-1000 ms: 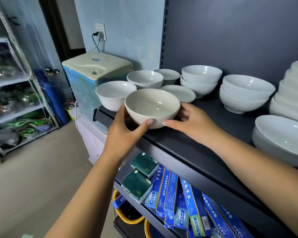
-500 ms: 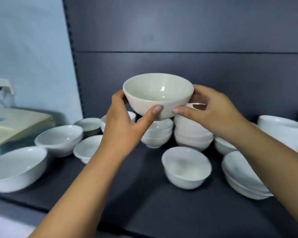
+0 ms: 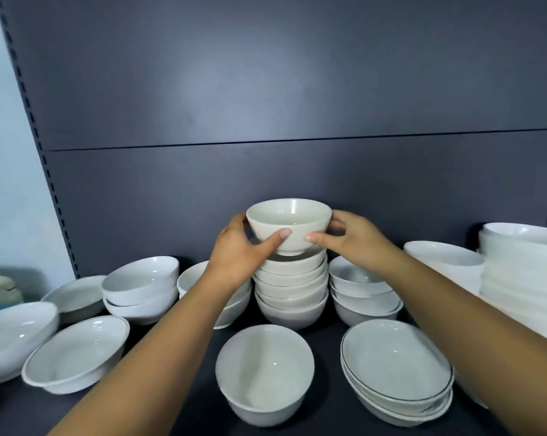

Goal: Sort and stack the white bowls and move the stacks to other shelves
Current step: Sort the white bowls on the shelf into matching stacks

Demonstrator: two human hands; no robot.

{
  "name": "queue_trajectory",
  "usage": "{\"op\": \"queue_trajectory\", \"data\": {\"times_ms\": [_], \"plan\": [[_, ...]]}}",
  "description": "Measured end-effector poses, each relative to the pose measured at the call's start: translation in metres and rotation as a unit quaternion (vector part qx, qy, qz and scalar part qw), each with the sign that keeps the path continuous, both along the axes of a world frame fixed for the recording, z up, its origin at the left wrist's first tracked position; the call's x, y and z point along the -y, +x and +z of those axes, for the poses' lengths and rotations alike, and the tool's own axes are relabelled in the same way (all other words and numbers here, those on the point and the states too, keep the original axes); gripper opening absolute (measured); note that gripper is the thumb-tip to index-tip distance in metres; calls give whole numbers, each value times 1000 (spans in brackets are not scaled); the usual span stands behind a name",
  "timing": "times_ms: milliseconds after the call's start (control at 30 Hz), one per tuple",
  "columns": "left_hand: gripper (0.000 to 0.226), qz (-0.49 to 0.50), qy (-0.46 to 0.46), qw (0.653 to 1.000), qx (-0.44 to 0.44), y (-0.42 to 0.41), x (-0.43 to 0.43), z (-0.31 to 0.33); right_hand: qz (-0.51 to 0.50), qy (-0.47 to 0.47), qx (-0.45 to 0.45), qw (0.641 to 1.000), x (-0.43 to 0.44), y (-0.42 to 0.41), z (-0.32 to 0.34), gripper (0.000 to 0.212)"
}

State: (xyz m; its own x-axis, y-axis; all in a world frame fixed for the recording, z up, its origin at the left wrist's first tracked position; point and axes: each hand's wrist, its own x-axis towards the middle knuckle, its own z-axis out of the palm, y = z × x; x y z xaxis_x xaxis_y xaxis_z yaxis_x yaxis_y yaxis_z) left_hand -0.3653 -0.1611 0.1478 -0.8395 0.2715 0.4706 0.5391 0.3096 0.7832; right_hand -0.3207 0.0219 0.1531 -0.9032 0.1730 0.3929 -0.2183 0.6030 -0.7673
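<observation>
Nearest, low ctr: a lone deep white bowl (image 3: 264,372), mouth up, on the dark shelf (image 3: 327,338). To its right, a short stack of shallow dark-rimmed bowls (image 3: 395,369); to its left, one shallow rimmed bowl (image 3: 77,354), tilted a bit.

Mid: centre stack (image 3: 291,294) of deep bowls, nested, upright. Lower stacks sit either side: right side stack (image 3: 363,297) just beside it, and a two-bowl stack (image 3: 140,287) further left.

Grip: left hand (image 3: 237,256) and right hand (image 3: 357,243) hold the cream bowl (image 3: 289,226) btwn them, one per side. Thumbs press the near wall, fingers curl round the sides. Both hands are closed on it, neither is free.

Key relation: cream bowl is upright, mouth up, straight over the centre stack, its axis approx in line w/ the stack's. Its foot is down at the top bowl's rim; can't tell if it touches yet. Both hands equally near. Judgement: next is a straight drop to seat it, keeping it level so the tall stack doesn't tip.

Far right: a tall stack of big bowls (image 3: 524,262). Behind all: plain dark back panel (image 3: 266,89).

Writing/brands: none visible anywhere.
</observation>
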Motion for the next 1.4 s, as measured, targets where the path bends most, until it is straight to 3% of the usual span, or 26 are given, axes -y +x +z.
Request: {"op": "queue_trajectory", "data": {"times_ms": [267,467,600,733,800,867,967,1033,1133,1267,1333,1400], "plan": [[52,0,8,1000,13,-15,-2,-28,-18,49,5,999,-7,-17,-21,48],[33,-11,40,999,17,-11,-3,-36,-13,65,13,998,-8,-22,-30,58],[50,-14,36,999,11,-10,-7,-40,6,51,20,998,-8,-23,-33,82],[68,1,11,1000,13,-9,-6,-44,24,46,38,998,-6,-20,-28,59],[61,11,-17,1000,9,-4,-2,-42,17,56,57,997,-3,-10,-22,48],[47,17,-56,998,-8,4,8,-38,-14,126,63,990,1,6,-16,37],[32,22,-117,991,-55,27,37,-35,-71,241,34,967,17,38,-4,39],[31,41,-143,986,-78,44,63,-39,-71,221,9,973,40,61,2,37],[18,36,-111,991,-62,71,118,-55,-35,178,-32,983,96,91,-6,34],[5,82,-54,995,-18,94,195,-88,20,107,-4,994,176,118,-51,37],[11,105,-62,992,-26,97,229,-110,22,94,12,995,211,120,-84,30],[21,115,-96,987,-50,95,254,-126,-11,116,36,993,238,118,-111,36]]}}
